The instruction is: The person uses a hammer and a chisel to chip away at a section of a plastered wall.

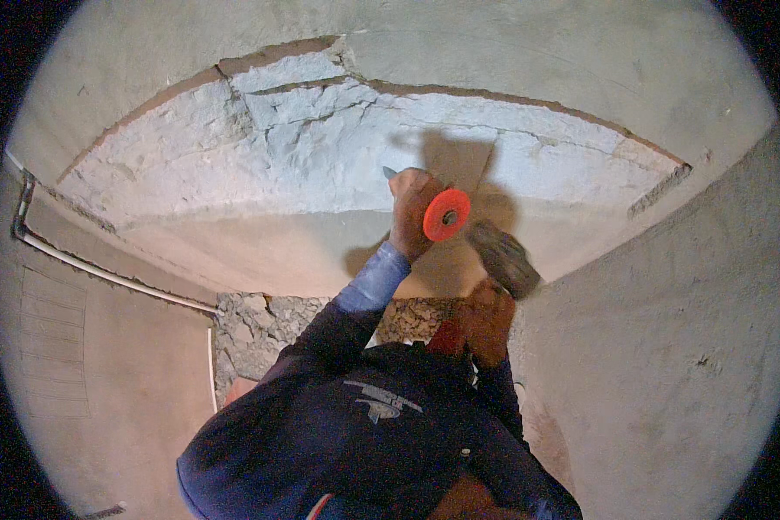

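Note:
My left hand (411, 211) grips a cold chisel with a round orange hand guard (437, 207). The chisel's tip (389, 172) points at an exposed pale, cracked patch of wall (312, 149), its plaster gone. I cannot tell whether the tip touches the surface. Lower down on the right, my right hand (492, 315) is closed around the handle of a hammer, the handle itself mostly hidden. The blurred hammer head (506, 260) is apart from the chisel's struck end (450, 218).
Grey plaster (494, 52) borders the patch above, along a broken edge. Side walls (650, 344) close in on the right and left. A white pipe (117, 273) runs along the left wall. Broken rubble (253, 325) lies at the foot of the wall.

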